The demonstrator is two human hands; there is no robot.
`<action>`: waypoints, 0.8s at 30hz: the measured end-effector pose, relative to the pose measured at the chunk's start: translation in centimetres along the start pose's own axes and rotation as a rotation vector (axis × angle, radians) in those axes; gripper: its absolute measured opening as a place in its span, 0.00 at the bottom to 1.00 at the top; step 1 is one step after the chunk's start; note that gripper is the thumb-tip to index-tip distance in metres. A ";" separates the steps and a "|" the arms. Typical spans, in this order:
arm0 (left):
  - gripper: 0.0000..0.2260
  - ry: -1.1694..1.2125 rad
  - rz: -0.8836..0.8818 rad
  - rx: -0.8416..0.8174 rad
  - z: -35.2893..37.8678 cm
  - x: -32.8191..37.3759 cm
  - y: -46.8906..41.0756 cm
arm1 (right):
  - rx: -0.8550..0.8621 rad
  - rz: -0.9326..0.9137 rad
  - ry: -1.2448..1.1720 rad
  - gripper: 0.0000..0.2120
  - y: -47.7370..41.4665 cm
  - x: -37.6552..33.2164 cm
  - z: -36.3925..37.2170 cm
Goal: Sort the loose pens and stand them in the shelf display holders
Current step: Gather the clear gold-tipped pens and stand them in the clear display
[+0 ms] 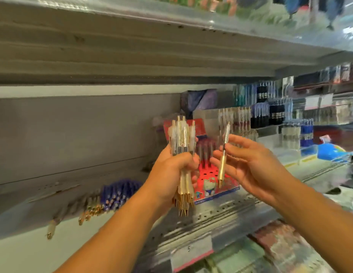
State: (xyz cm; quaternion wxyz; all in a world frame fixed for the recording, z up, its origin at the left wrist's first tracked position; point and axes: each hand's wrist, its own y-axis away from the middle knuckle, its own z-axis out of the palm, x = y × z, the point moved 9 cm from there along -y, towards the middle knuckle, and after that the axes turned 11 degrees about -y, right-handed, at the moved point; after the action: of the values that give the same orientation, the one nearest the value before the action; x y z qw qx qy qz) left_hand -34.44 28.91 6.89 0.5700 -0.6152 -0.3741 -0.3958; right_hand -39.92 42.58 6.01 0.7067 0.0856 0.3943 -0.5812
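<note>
Across the middle of the view runs a pale perforated shelf (221, 215), roofed by the grey underside of the upper shelf (112, 46) and closed at the rear by a plain grey back panel (83, 131). Along the right rear of the shelf stand clear display holders (270, 115), stocked with upright pens in blue, black and pale colours; the blur hides their detail. A red display holder (209, 174) stands on the shelf straight behind the hands. Its base is dotted with holes, a cartoon cat is printed on its front, and a few dark pens stand in its back rows. On the left part of the shelf lies a row of loose pens (104, 198), blue ones and clear ones with gold tips, smeared by motion. A price label (191, 251) marked 5 hangs on the shelf's front edge.

Both bare forearms reach up from below. The left grip (171, 170) is a fist wrapped round the middle of a bundle of pens (182, 138), click ends up and gold tips down, held in front of the red holder's left side. The right grip (248, 166) pinches a single pen (223, 154) between thumb and forefinger, its other fingers loosely spread. That pen is nearly upright, gold barrel and tip downward, just beside the bundle but apart from it, above the holder's holed base.
</note>
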 end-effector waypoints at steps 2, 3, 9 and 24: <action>0.21 0.026 -0.022 0.012 3.5 -0.9 -1.0 | 0.041 -0.002 0.025 0.12 0.8 -2.8 -3.0; 0.22 0.040 -0.028 0.024 5.2 -1.4 -1.5 | 0.044 0.002 0.050 0.11 1.2 -4.1 -4.4; 0.19 0.070 -0.053 0.083 13.2 -4.2 -4.3 | 0.035 0.027 0.151 0.09 1.9 -9.5 -11.2; 0.18 0.048 -0.036 0.223 14.3 -7.3 -14.1 | -0.068 -0.077 0.454 0.09 -7.7 -13.9 -18.6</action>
State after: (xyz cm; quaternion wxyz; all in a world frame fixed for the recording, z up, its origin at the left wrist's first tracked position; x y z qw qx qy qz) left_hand -49.43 44.09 5.44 0.6364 -0.5315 -0.4130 -0.3768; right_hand -55.46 61.45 5.15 0.5796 0.1750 0.5656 -0.5600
